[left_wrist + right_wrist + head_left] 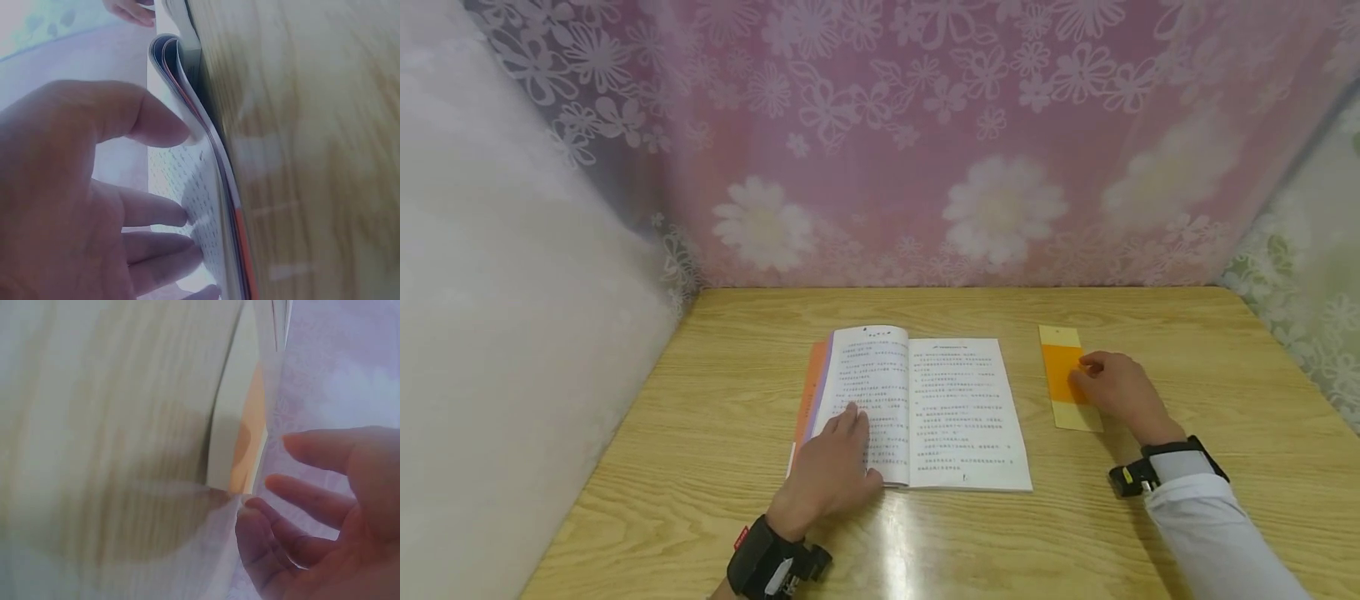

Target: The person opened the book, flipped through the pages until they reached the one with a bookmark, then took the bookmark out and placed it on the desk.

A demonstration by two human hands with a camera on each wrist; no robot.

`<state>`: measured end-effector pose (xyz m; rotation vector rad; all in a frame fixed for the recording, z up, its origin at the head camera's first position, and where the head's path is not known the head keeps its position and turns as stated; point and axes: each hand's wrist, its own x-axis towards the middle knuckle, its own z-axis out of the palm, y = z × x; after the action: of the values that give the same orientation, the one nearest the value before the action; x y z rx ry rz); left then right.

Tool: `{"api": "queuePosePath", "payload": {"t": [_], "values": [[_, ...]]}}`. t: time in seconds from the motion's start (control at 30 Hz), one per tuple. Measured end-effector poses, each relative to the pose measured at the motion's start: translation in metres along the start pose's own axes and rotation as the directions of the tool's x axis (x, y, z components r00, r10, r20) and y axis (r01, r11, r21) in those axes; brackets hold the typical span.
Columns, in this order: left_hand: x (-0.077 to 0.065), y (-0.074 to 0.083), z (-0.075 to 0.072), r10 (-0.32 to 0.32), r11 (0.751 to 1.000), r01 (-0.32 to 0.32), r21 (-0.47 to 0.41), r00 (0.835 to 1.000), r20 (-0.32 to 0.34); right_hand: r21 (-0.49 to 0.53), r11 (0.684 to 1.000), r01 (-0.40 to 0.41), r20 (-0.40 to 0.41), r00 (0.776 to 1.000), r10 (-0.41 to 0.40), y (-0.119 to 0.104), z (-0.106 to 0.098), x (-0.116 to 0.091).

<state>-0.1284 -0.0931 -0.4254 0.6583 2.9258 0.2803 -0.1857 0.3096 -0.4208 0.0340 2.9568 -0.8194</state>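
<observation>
A book (958,417) lies spread on the table, its left-hand pages bowed up above an orange cover. My left hand (831,467) rests on the lower left page with its fingers extended; in the left wrist view, this hand (69,181) has its thumb near the page edge. To the right lies a pale yellow bookmark (1060,335) with a broad orange band. My right hand (1120,392) is at the bookmark's right edge, fingers loosely bent. In the right wrist view, fingertips of this hand (319,512) are close to the bookmark's edge (224,456); contact is unclear.
The wooden table (647,500) reflects light near its front. A pink flowered curtain (880,167) hangs behind its far edge, and a pale sheet (527,292) hangs along the left side. Each wrist carries a black strap with a small camera.
</observation>
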Motion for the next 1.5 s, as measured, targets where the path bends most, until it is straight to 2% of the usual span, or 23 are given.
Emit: {"api": "queuePosePath", "payload": {"t": [0.23,0.5,0.67,0.8,1.1,1.3,1.5], "values": [[-0.001,-0.007,0.0,0.034,0.999,-0.033,0.017,0.996,-0.083,-0.023,0.995,0.102,-0.054,0.993,-0.103,-0.008,0.004,-0.009],[-0.004,-0.02,-0.003,0.033,0.999,-0.029,0.025,0.983,-0.182,0.012,0.986,0.169,0.035,0.985,-0.169,-0.022,0.007,-0.022],[-0.006,-0.025,-0.009,0.054,0.998,-0.045,0.05,0.975,-0.216,-0.009,0.98,0.197,0.02,0.98,-0.197,-0.03,0.007,-0.032],[-0.009,-0.027,-0.015,0.117,0.991,-0.094,0.098,0.956,-0.267,-0.037,0.98,0.197,0.013,0.98,-0.196,-0.037,0.004,-0.04],[-0.013,-0.021,-0.042,0.232,0.972,-0.201,0.12,0.895,-0.38,-0.076,0.976,0.203,0.056,0.978,-0.199,-0.045,-0.002,-0.049],[-0.016,-0.015,-0.057,0.255,0.967,-0.243,0.08,0.882,-0.396,-0.113,0.972,0.209,0.05,0.978,-0.204,-0.049,-0.008,-0.05],[-0.019,-0.017,-0.064,0.205,0.973,-0.231,-0.006,0.875,-0.438,-0.103,0.974,0.2,0.041,0.98,-0.197,-0.056,-0.014,-0.055]]}}
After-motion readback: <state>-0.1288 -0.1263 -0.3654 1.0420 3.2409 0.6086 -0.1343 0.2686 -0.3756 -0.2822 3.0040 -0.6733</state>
